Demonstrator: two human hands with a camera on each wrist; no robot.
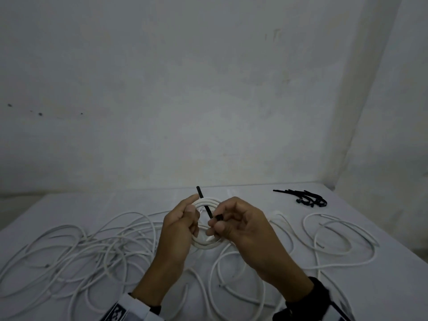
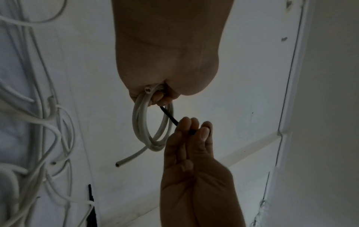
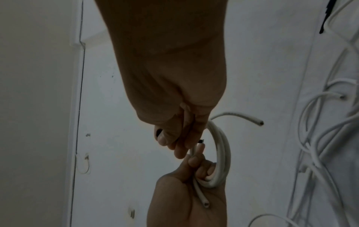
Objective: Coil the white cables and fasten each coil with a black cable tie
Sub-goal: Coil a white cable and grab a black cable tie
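Above the table's middle I hold a small coil of white cable (image 1: 206, 201). My left hand (image 1: 183, 224) grips one side of the coil (image 2: 142, 121), fingers curled round the strands (image 3: 221, 153). My right hand (image 1: 234, 222) pinches the head end of a black cable tie (image 1: 205, 206) beside the coil. The tie (image 2: 169, 116) passes through the coil's opening, and its tail sticks up past my left fingers. A loose cable end (image 3: 260, 122) juts out of the coil.
Loose white cables (image 1: 76, 249) sprawl over the white table (image 1: 382, 286), with more loops (image 1: 335, 237) at the right. A heap of spare black ties (image 1: 305, 198) lies at the far right. Walls close the table's back and right.
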